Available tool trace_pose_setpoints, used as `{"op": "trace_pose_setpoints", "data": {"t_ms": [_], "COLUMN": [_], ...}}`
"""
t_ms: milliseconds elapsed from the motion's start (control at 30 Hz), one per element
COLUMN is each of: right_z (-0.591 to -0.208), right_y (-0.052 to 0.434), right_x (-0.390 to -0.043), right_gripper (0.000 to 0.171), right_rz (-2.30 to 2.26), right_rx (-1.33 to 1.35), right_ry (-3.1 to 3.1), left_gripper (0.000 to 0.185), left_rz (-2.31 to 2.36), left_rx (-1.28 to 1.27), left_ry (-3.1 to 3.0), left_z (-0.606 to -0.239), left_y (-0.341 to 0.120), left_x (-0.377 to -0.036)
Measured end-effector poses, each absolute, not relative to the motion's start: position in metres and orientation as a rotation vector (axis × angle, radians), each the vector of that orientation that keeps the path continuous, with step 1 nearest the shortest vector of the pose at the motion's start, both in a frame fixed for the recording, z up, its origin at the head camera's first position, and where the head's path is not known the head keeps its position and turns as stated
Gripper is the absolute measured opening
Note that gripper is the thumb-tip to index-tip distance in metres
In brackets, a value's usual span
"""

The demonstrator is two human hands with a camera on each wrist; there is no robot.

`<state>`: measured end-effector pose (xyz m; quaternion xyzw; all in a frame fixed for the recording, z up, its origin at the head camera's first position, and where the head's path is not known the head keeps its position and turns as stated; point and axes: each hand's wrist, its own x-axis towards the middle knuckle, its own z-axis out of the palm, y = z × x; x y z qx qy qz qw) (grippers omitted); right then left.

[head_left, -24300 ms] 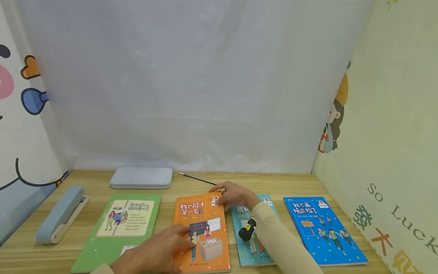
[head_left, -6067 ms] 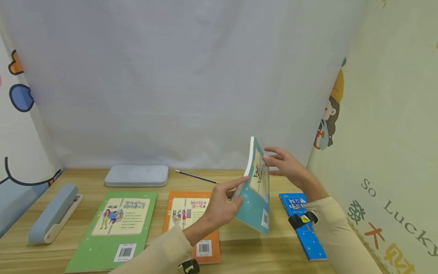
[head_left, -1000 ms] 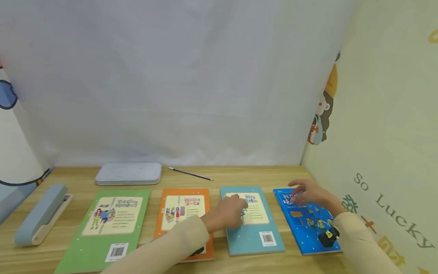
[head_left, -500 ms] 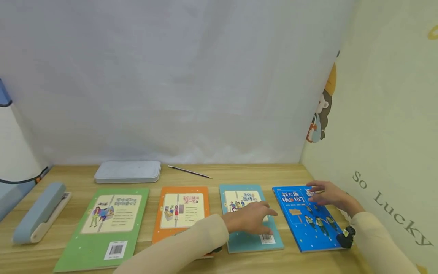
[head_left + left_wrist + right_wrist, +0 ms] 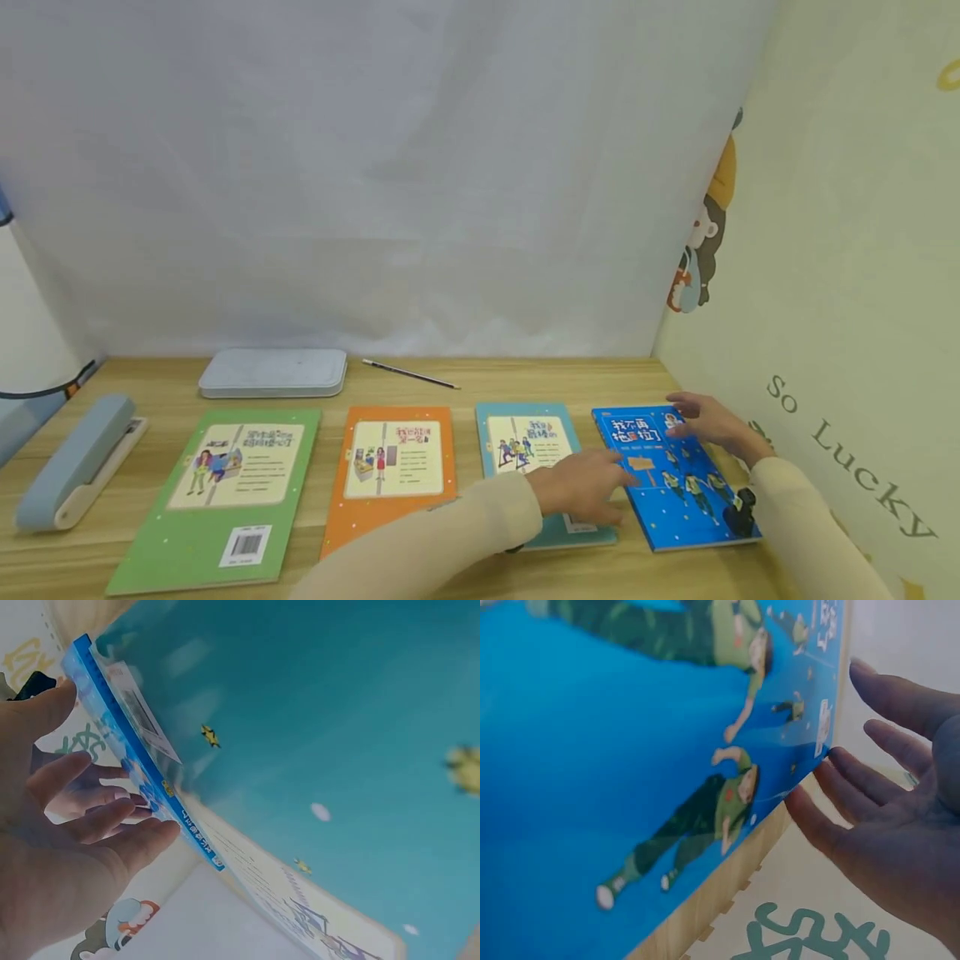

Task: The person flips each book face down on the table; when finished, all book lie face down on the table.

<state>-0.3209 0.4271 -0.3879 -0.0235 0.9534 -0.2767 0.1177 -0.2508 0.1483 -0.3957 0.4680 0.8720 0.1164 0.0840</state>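
A blue paperback book (image 5: 678, 500) lies front cover up at the right of the table. My left hand (image 5: 585, 485) reaches over the teal book (image 5: 525, 437), fingers spread at the blue book's left edge. In the left wrist view, the fingers and thumb stand apart along that book's spine. My right hand (image 5: 712, 427) is at the blue book's upper right corner; the right wrist view shows its fingers spread, fingertips right at the edge. To the left, an orange book (image 5: 397, 454) and a green book (image 5: 202, 525) lie with back covers up, like the teal one.
Behind the books lie a pale pencil case (image 5: 273, 372) and a pencil (image 5: 411, 374). A blue-and-white folded desk lamp or stapler-like object (image 5: 78, 467) sits at the left. A grey-white curtain (image 5: 375, 183) closes the back; a printed wall (image 5: 855, 275) borders the right.
Orange and teal books, front up at first, now show their backs; the teal one was held aloft six seconds ago. Within the last second, my left hand moved right and my right hand shifted rightward.
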Motion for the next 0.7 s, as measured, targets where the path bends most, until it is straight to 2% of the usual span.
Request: {"op": "trace_pose_setpoints", "data": {"t_ms": [267,500,700], "right_z": [-0.394,-0.395,-0.398], "right_y": [0.429,0.426,0.424], "right_x": [-0.327,-0.332,-0.335], "right_gripper": [0.075,0.077,0.083], "right_rz": [-0.837,-0.783,-0.786], "right_rx": [-0.092,-0.071,-0.049], "right_ry": [2.749,2.756,2.745], "left_gripper": [0.056,0.058,0.058], "left_rz": [0.304,0.208,0.159], "left_rx": [1.373,1.338,1.209], "left_ry": [2.604,2.616,2.614], "left_z": [-0.403,-0.399,-0.403], "left_y": [0.164,0.178,0.189], "left_x": [-0.259,-0.249,-0.242]}}
